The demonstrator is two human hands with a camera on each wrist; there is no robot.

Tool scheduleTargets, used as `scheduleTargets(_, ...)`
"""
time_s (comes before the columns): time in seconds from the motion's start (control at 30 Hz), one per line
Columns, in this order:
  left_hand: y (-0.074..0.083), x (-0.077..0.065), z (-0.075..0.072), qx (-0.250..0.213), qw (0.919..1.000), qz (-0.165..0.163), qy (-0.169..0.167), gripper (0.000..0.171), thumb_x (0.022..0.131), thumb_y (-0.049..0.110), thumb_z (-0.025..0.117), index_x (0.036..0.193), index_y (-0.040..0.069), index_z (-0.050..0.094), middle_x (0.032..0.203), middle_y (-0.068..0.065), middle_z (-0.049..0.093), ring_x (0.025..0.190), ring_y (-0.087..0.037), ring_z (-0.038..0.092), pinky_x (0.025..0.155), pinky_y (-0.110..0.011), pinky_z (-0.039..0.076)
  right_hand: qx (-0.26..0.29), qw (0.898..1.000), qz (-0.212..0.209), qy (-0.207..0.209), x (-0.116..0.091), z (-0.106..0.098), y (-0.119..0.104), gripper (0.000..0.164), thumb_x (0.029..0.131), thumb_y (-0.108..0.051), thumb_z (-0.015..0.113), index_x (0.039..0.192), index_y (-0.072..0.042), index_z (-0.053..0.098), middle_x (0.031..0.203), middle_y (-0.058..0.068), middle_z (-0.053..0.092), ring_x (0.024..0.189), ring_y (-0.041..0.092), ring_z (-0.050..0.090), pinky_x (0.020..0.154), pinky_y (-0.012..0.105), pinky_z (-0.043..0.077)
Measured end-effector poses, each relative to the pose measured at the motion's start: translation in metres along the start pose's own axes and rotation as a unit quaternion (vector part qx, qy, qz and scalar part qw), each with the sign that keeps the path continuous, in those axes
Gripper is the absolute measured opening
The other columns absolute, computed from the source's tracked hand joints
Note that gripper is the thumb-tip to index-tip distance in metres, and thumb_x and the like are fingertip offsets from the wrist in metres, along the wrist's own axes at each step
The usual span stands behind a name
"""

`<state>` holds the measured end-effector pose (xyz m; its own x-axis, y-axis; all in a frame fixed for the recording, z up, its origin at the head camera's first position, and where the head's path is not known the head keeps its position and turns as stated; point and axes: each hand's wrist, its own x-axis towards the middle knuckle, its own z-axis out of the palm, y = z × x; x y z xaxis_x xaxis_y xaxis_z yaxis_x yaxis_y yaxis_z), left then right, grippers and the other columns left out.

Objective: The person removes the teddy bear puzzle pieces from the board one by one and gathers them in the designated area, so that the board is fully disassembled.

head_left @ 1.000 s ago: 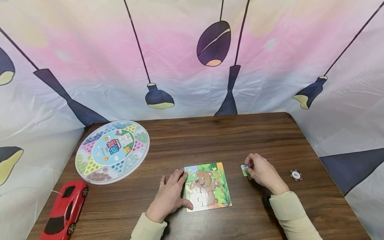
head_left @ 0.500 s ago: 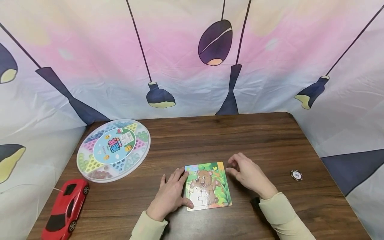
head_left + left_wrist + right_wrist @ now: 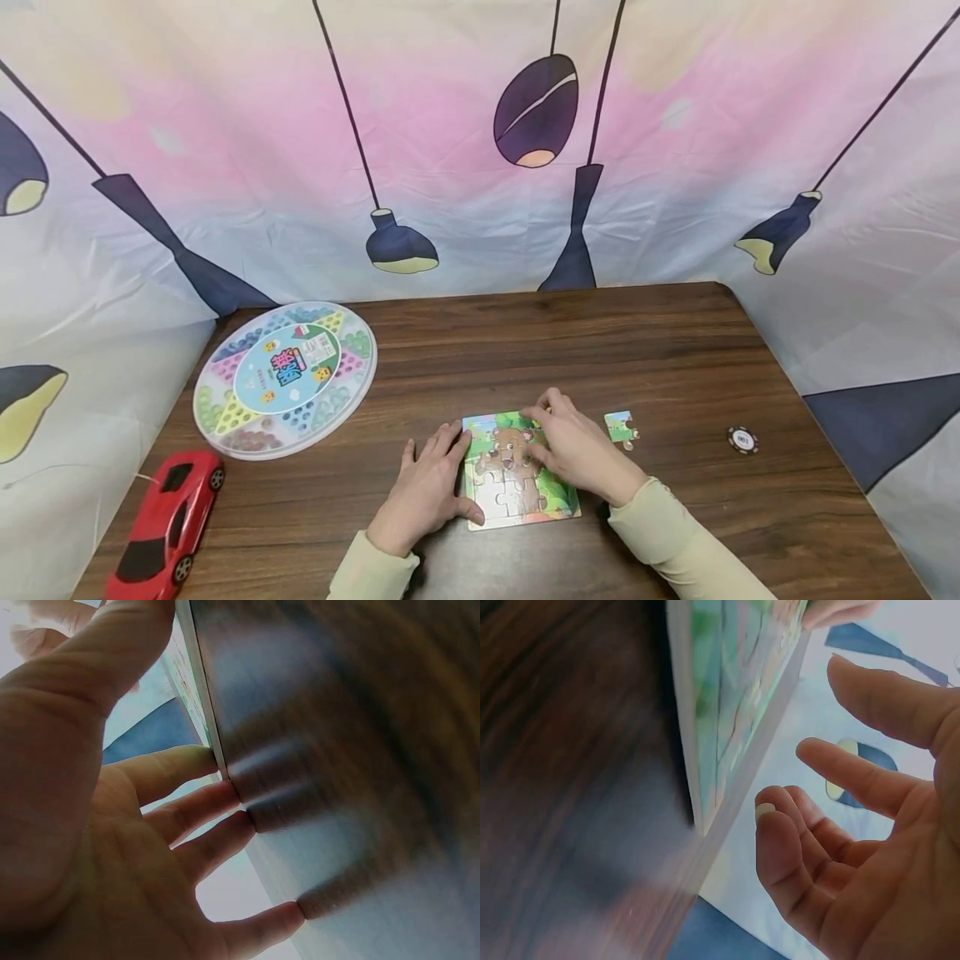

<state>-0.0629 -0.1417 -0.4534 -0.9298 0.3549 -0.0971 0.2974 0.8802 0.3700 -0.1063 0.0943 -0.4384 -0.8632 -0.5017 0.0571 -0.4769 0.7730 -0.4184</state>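
A square jigsaw puzzle (image 3: 501, 487) with a bear picture lies flat on the table. Along its left edge rests my left hand (image 3: 423, 487), its fingers spread and fairly straight. Fingertips touch the tabletop in the left wrist view, and the thumb lies at the puzzle's lower left corner. My right hand (image 3: 581, 446) hovers over the puzzle's upper right part, covering some of it. In the right wrist view its fingers (image 3: 855, 772) are loosely bent, with nothing between them and the thumb. To the right of this hand a loose jigsaw piece (image 3: 619, 426) lies on the table.
At the table's (image 3: 480, 358) back left is a round Chinese checkers set (image 3: 285, 379) under a clear cover. A red toy car (image 3: 161, 525) stands at the left edge. A poker chip (image 3: 742, 439) lies to the right. Printed cloth (image 3: 465, 125) hangs behind.
My right hand has let go of the small jigsaw piece and moved left over the puzzle. The piece now lies uncovered on the table. My left hand has stayed in place.
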Motion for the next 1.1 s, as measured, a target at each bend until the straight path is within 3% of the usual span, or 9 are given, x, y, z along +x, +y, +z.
scheduleTargets(0.4,0.001,0.0,0.0,-0.002,1.0,0.001,0.0,0.109,0.055,0.053,0.083,0.143,0.002,0.046,0.152,-0.017,0.035,0.138,-0.036,0.034,0.1,-0.073,0.024,-0.036,0.997,-0.052,-0.038,0.003,0.014,-0.003,0.051,0.087,-0.031,0.074,0.132,-0.011,0.062,0.107,0.005,0.045,0.086,0.017,0.04,0.063,0.026,0.039)
scheduleTargets(0.63,0.0,0.0,0.0,0.0,1.0,0.001,0.002,0.109,0.054,0.053,0.084,0.143,0.002,0.046,0.152,-0.017,0.035,0.138,-0.036,0.034,0.1,-0.073,0.024,-0.044,0.995,-0.079,-0.044,0.006,0.014,-0.006,0.041,0.088,-0.022,0.073,0.128,-0.016,0.066,0.103,0.001,0.045,0.084,0.016,0.039,0.066,0.029,0.039)
scheduleTargets(0.77,0.0,0.0,0.0,0.003,1.0,0.004,0.006,0.11,0.053,0.053,0.084,0.143,0.002,0.047,0.151,-0.017,0.036,0.138,-0.037,0.035,0.099,-0.073,0.024,-0.045,0.993,-0.087,-0.065,0.007,0.013,-0.008,0.045,0.09,-0.012,0.07,0.134,-0.015,0.06,0.106,0.001,0.044,0.089,0.016,0.04,0.067,0.033,0.043)
scheduleTargets(0.93,0.0,0.0,0.0,0.004,0.9999,0.01,0.011,0.11,0.053,0.054,0.084,0.143,0.001,0.047,0.15,-0.018,0.037,0.137,-0.037,0.036,0.098,-0.073,0.025,-0.045,0.992,-0.091,-0.081,0.01,0.013,-0.009,0.054,0.089,-0.014,0.072,0.14,-0.012,0.054,0.107,0.003,0.041,0.092,0.016,0.04,0.064,0.027,0.04)
scheduleTargets(1.1,0.0,-0.001,0.0,0.003,0.9998,0.011,0.014,0.11,0.053,0.053,0.084,0.142,0.001,0.047,0.15,-0.018,0.037,0.137,-0.038,0.036,0.098,-0.074,0.025,-0.044,0.991,-0.095,-0.084,0.012,0.013,-0.009,0.05,0.088,-0.019,0.073,0.135,-0.012,0.058,0.107,0.002,0.041,0.091,0.017,0.039,0.065,0.026,0.04)
